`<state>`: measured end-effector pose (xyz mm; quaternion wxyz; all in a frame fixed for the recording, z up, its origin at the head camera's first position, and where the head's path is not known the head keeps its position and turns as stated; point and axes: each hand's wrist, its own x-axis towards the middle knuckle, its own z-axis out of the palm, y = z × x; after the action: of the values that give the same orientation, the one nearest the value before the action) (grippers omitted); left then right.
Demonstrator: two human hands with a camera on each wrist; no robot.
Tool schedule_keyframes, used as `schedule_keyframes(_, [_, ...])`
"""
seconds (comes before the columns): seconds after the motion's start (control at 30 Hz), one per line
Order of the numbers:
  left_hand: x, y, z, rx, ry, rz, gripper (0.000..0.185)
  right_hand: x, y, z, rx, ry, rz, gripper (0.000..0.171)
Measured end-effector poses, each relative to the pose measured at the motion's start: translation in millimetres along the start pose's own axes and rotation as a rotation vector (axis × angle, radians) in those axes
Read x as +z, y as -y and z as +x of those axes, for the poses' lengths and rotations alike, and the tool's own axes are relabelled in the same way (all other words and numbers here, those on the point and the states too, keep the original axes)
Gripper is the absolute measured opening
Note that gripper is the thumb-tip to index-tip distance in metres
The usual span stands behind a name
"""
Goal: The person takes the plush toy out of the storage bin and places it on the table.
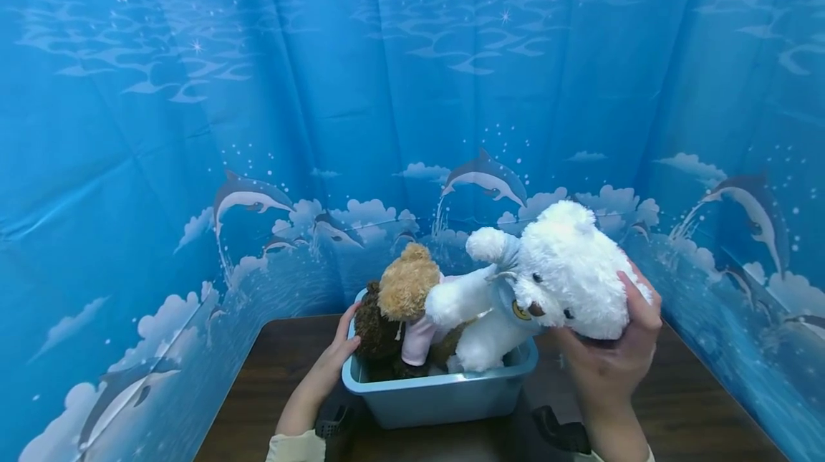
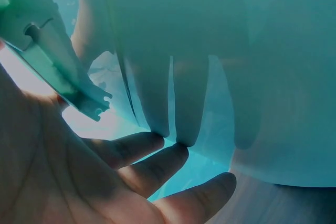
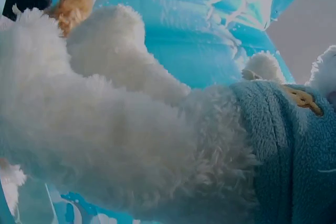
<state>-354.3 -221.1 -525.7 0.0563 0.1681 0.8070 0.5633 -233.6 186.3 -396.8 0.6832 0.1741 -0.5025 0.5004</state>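
While my right hand (image 1: 612,347) has the white plush bear (image 1: 567,283) by the head, fingers curled round it from below and behind, its body hangs tilted down-left with the legs inside the blue bin (image 1: 445,394). Bear wears a blue fleece garment (image 3: 294,145) with a yellow badge; right wrist view is nearly all white fur and that fleece.

Left hand (image 1: 335,354) rests flat against the bin's left wall near the rim, fingers (image 2: 157,161) straight and relaxed, gripping nothing. Left wrist view shows fingertips touching the translucent plastic wall.

Also in the bin: tan bear (image 1: 407,283) in a pink top, dark brown plush (image 1: 374,333) beside it, both touching the white bear's arm. Bin sits on a dark wood table (image 1: 271,369), dolphin-print blue curtain (image 1: 193,125) all round.

Handling read: bear looks light, soft, fully compressible, not fragile. Fur is fluffy, so a loose pinch may slip; a wrap round the head or torso grips best. Limbs are floppy and likely to snag on the neighbours or the rim. Bin looks light enough to slide, hence bracing it with the left.
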Motion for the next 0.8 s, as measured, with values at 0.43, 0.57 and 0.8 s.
schedule_keyframes(0.43, [4.8,2.9,-3.2,-0.015,-0.016,-0.024,0.077,-13,-5,6,0.053,0.048,-0.029,0.089])
schedule_keyframes(0.57, [6.5,1.7,0.9,-0.011,-0.017,-0.035,0.077,-18,-4,15,0.035,0.025,-0.049,0.087])
schedule_keyframes(0.8, [13.0,3.2,3.2,-0.001,-0.003,-0.047,0.077,-43,-11,35,0.039,0.000,-0.098,0.090])
